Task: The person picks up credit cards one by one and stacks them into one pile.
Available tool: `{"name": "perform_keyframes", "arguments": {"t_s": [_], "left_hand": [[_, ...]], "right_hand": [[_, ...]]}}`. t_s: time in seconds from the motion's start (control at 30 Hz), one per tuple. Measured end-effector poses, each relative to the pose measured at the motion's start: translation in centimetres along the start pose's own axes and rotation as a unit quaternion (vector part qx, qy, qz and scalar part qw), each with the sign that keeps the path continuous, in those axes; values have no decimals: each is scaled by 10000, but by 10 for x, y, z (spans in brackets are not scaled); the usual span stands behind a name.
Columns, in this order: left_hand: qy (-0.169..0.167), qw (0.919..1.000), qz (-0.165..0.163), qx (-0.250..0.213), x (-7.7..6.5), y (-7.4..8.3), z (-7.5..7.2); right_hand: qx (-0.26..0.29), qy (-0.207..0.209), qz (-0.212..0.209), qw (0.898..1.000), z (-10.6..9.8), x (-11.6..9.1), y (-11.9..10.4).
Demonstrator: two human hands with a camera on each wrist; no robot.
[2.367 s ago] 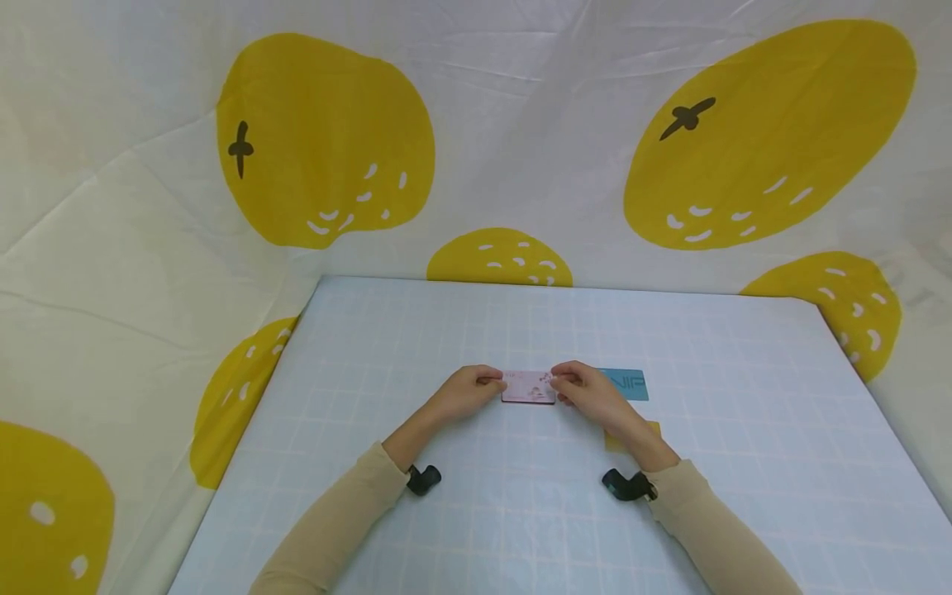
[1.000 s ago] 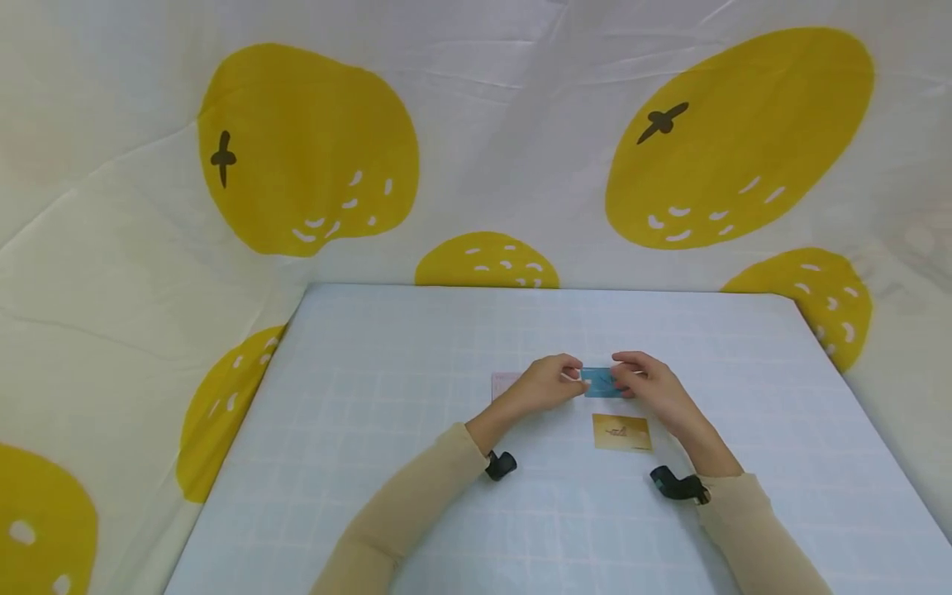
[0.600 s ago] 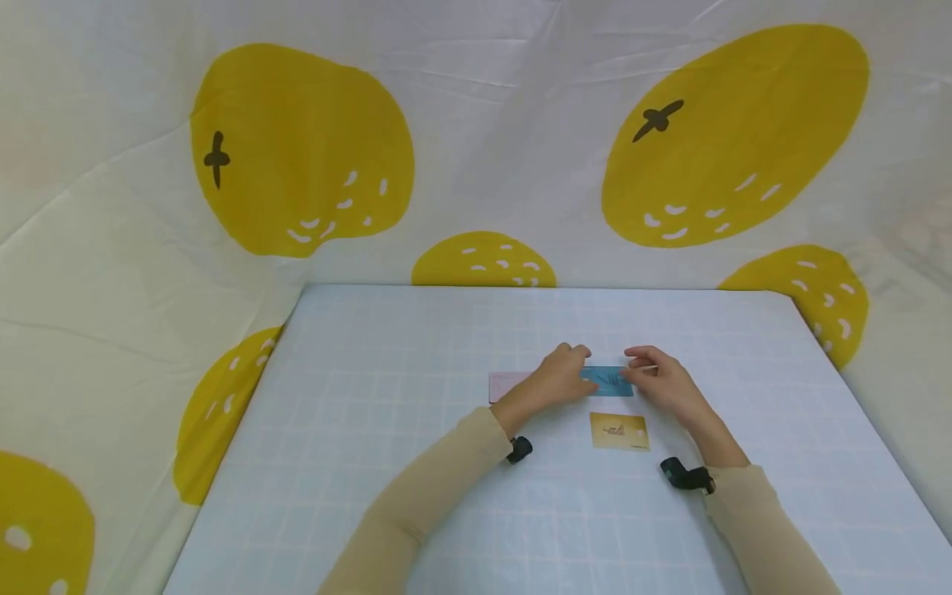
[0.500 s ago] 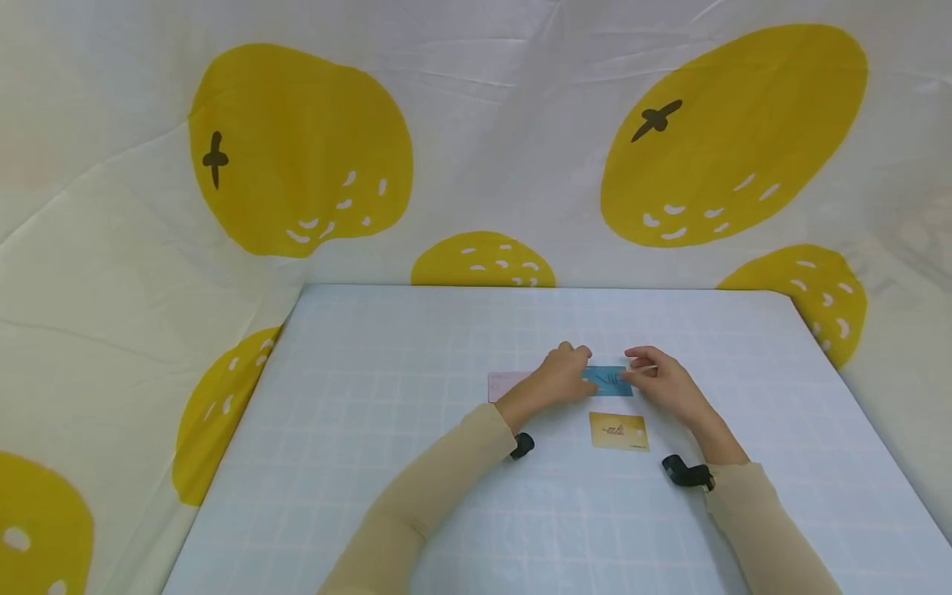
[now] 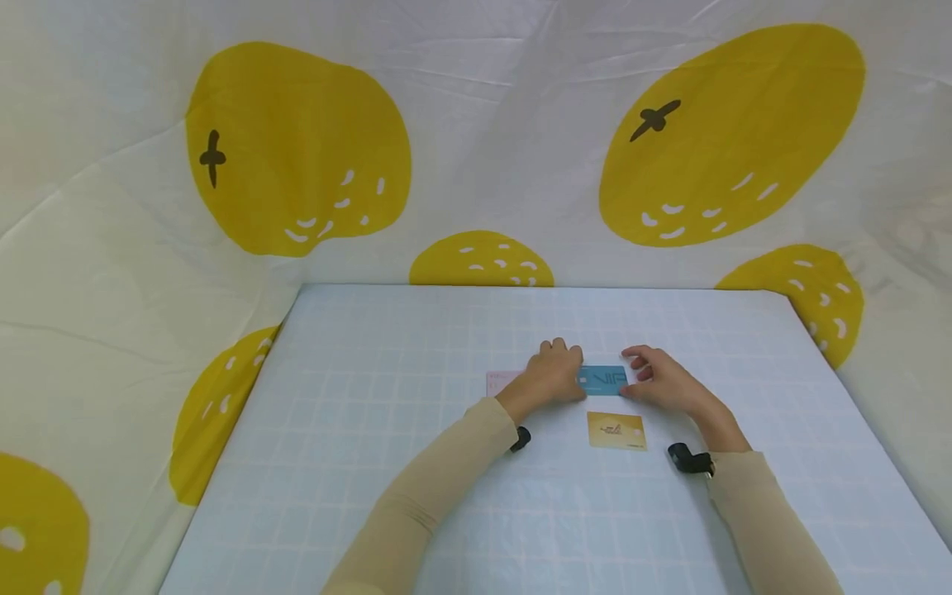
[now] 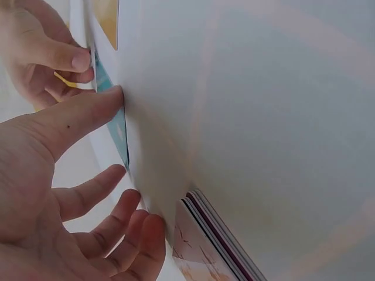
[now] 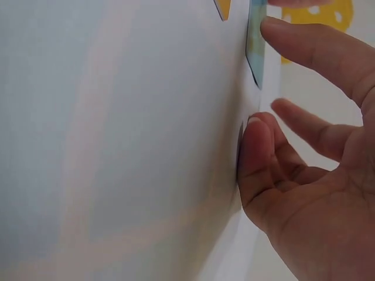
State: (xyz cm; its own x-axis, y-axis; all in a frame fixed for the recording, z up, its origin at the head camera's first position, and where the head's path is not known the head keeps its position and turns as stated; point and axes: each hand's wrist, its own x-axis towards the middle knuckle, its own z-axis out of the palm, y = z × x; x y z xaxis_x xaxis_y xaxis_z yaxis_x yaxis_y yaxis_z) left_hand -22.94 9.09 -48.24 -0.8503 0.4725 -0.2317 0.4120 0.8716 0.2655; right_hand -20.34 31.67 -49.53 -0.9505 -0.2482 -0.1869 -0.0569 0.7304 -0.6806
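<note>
A teal plastic card [image 5: 604, 380] with large lettering lies flat on the white table between my two hands. My left hand [image 5: 552, 373] is at its left end, the thumb on the near edge and the spread fingers by the far corner, as the left wrist view shows. At the right end is my right hand [image 5: 660, 382], its thumb against the card's edge and its other fingers loosely bent and lowered near the table. Left of the teal card, a pink card [image 5: 502, 382] tops a small stack of cards [image 6: 202, 249], partly hidden behind my left hand.
A gold card [image 5: 617, 430] lies just in front of the teal one. The table [image 5: 335, 463] has a pale grid-patterned cover. Behind it hangs a white cloth [image 5: 513, 149] with yellow fruit prints. A small black camera [image 5: 687, 459] sits at my right wrist.
Both hands have moved right from the pink card to the teal card. My left fingers have spread at its left end; the right thumb has come to its right edge.
</note>
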Motion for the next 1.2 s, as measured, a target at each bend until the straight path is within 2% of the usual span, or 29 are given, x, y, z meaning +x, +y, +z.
{"name": "perform_keyframes", "arguments": {"t_s": [0.17,0.33,0.87,1.2], "left_hand": [[16,9999,77,-137,0,-4,0],[-30,9998,80,-184,0,-5,0],[16,9997,62,-255,3,-5,3],[-59,9935,82,-1133,7,-5,3]], "right_hand": [[-288,20,-226,9993,0,2,-2],[-401,-1,-220,9990,0,2,-2],[-273,-39,-165,9995,2,1,-1],[115,124,-193,9997,4,-1,0]]}}
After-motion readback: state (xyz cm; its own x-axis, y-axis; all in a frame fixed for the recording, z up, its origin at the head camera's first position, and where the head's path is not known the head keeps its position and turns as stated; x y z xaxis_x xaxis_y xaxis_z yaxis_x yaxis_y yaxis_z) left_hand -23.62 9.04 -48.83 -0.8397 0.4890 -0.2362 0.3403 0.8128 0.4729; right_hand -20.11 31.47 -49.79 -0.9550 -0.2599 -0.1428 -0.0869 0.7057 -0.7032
